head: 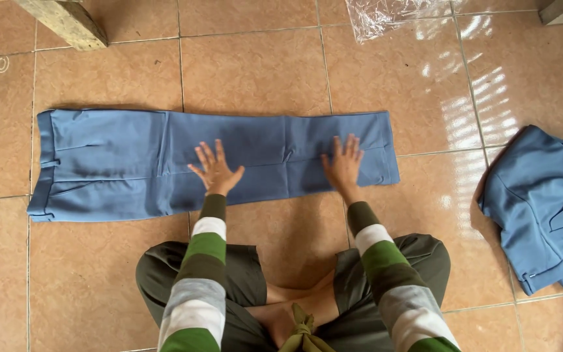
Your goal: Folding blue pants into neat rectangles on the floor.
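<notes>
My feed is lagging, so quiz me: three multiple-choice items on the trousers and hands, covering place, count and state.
1. Where do the flat trousers lie?
A. on a tiled floor
B. on a table
C. on a bed

2. How many hands press on them?
A. none
B. one
C. two

3. How are the fingers?
A. clenched
B. spread flat
C. pinching cloth

Answers: 1 A, brown tiles surround them. 2 C, left hand and right hand both rest on the cloth. 3 B, the fingers are splayed, palms down.
</notes>
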